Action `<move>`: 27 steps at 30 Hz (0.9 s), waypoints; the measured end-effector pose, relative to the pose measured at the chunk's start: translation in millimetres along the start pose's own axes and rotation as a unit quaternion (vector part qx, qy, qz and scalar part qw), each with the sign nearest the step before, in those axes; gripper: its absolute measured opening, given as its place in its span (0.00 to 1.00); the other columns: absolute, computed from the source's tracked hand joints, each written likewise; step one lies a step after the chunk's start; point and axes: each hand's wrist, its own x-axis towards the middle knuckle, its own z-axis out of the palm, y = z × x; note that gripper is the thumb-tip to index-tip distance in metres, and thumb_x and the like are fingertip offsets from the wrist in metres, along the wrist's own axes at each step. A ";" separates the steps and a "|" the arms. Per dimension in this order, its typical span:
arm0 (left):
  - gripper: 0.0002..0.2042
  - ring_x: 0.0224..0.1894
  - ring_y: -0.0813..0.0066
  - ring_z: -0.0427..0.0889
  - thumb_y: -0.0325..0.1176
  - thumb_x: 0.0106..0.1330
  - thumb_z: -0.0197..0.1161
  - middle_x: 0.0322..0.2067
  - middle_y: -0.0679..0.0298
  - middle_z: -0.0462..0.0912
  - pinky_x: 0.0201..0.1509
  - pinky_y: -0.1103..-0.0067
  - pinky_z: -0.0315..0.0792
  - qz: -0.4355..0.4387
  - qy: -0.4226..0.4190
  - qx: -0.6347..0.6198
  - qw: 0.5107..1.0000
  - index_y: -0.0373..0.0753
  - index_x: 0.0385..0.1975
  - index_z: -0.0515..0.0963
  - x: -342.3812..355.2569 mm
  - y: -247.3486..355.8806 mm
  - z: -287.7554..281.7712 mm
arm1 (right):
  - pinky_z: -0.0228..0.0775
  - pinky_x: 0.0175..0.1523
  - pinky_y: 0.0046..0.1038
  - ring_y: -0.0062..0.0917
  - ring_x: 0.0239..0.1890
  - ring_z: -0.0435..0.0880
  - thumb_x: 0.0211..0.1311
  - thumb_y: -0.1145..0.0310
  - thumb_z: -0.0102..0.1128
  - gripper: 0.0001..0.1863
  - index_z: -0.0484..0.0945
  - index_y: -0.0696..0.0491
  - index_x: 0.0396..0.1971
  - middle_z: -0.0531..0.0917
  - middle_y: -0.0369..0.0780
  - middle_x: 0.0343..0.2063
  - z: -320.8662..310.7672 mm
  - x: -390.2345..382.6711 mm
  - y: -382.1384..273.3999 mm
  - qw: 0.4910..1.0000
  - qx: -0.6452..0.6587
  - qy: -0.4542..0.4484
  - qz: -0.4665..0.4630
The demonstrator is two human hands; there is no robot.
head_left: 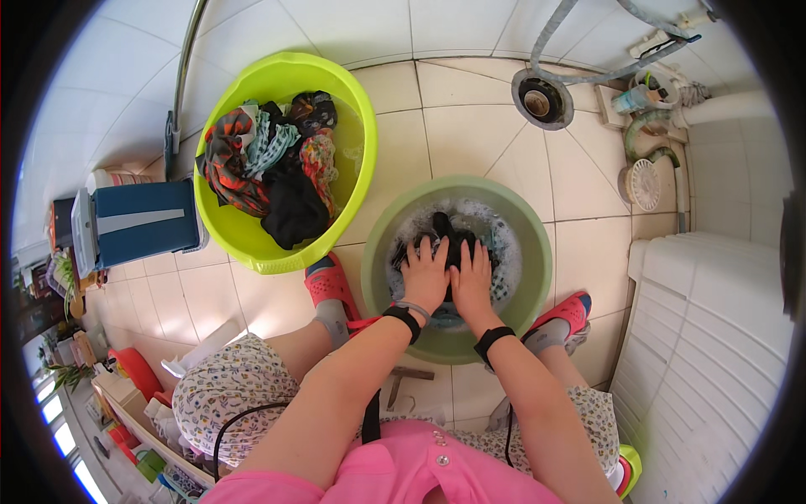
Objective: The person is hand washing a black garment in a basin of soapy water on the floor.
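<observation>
A pale green basin (375,252) stands on the floor between my feet, holding sudsy water. In it lies a wet black garment (442,225), with a checked cloth (504,256) partly under the suds beside it. My left hand (426,277) rests on the black garment, its fingers spread and stretched forward. Close beside it, my right hand (471,281) presses on the same garment, fingers also apart. The two thumbs nearly meet. What lies beneath my palms is hidden.
A bright yellow-green tub (363,109) with several garments (277,168) stands at the far left, near a blue bin (143,217). A floor drain (541,101) with a grey hose (541,46) lies far right; a white ribbed panel (697,353) borders the right side.
</observation>
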 end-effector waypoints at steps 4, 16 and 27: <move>0.31 0.58 0.41 0.60 0.40 0.59 0.59 0.59 0.51 0.60 0.52 0.51 0.64 0.017 -0.028 0.061 0.998 0.51 0.64 0.59 1.6 -6.4 9.1 | 0.45 0.66 0.51 0.49 0.66 0.52 0.66 0.62 0.48 0.27 0.58 0.51 0.64 0.56 0.52 0.64 6.6 1.6 3.0 0.997 -0.074 -0.012 -0.032; 0.20 0.41 0.52 0.78 0.41 0.63 0.54 0.46 0.50 0.73 0.39 0.59 0.74 -0.044 -0.187 0.028 0.981 0.38 0.52 0.67 61.9 -25.7 21.0 | 0.60 0.55 0.50 0.52 0.52 0.70 0.62 0.53 0.51 0.24 0.73 0.60 0.45 0.74 0.58 0.47 30.2 72.2 16.5 0.991 -0.011 -0.054 0.125; 0.12 0.39 0.49 0.71 0.31 0.53 0.64 0.40 0.51 0.68 0.44 0.62 0.70 -0.092 -0.068 -0.203 0.972 0.35 0.31 0.70 -16.2 -17.3 -51.8 | 0.63 0.37 0.26 0.21 0.30 0.68 0.55 0.63 0.63 0.13 0.71 0.57 0.28 0.73 0.36 0.25 -58.9 30.2 16.1 0.878 0.404 0.033 0.254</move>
